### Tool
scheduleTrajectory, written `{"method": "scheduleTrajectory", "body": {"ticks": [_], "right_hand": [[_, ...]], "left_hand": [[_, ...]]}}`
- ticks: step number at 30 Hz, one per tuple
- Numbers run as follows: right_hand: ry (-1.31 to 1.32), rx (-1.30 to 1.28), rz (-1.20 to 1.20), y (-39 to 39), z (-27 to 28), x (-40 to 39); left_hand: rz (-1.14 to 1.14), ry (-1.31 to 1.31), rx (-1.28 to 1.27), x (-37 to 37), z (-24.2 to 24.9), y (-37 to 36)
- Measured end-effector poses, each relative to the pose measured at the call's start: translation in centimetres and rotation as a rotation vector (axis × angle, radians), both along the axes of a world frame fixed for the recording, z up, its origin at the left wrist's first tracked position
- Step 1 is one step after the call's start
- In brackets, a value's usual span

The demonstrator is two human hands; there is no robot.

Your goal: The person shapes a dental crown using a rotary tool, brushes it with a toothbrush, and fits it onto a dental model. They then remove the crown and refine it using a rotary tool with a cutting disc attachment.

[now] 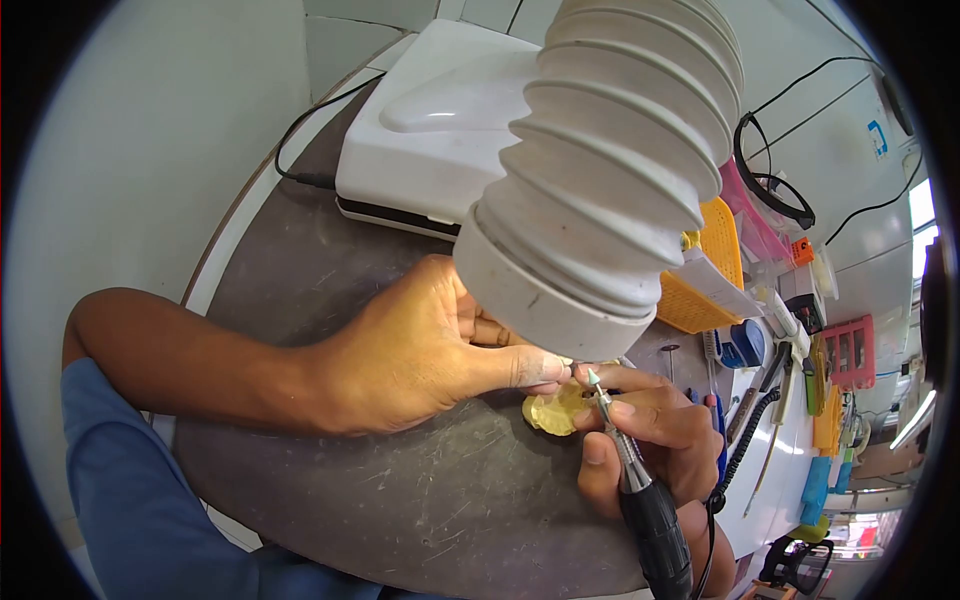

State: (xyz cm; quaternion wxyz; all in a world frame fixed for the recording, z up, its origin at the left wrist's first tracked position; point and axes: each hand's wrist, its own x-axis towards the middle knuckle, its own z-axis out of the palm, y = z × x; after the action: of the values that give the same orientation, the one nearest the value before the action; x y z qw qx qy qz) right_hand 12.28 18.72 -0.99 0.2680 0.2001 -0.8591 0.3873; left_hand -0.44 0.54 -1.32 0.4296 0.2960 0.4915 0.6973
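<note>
My left hand [430,360] reaches in from the left, its thumb and fingers pinched on something too small to make out, partly hidden below the hose mouth. In my right hand [660,430] is a rotary handpiece [640,490] with a black body and silver neck. Its pale green pointed tip [594,378] is close to my left thumb tip. A yellow piece [556,411] with an uneven edge lies beneath the fingertips, partly covered by my right hand.
A wide ribbed white hose [610,170] hangs over the hands. Behind it stands a white machine [430,120] with a cable. On the right are a yellow basket [700,300], dark glasses [775,190], a pink rack [850,352], tools and a coiled cord [745,440] on the grey table [420,510].
</note>
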Motion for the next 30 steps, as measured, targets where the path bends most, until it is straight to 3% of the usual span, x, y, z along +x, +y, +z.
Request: {"method": "scheduleTrajectory", "body": {"ticks": [8, 10, 13, 17, 19, 30], "right_hand": [[-0.091, -0.003, -0.013, -0.07, 0.47, 0.38], [-0.147, 0.026, -0.012, -0.06, 0.57, 0.62], [-0.149, 0.032, -0.032, -0.14, 0.64, 0.59], [-0.178, 0.047, -0.012, -0.15, 0.84, 0.59], [-0.203, 0.042, -0.014, -0.21, 0.84, 0.60], [-0.223, 0.028, 0.032, -0.12, 0.89, 0.67]], "left_hand": [[0.067, 0.042, 0.003, 0.21, 0.08, 0.11], [0.037, -0.130, 0.028, 0.22, -0.22, 0.11], [0.020, -0.162, 0.058, 0.21, -0.44, 0.07], [0.047, -0.160, 0.044, 0.29, -0.01, 0.07], [0.021, -0.040, -0.012, 0.10, 0.13, 0.02], [0.050, -0.045, 0.042, 0.34, -0.21, 0.13]]}}
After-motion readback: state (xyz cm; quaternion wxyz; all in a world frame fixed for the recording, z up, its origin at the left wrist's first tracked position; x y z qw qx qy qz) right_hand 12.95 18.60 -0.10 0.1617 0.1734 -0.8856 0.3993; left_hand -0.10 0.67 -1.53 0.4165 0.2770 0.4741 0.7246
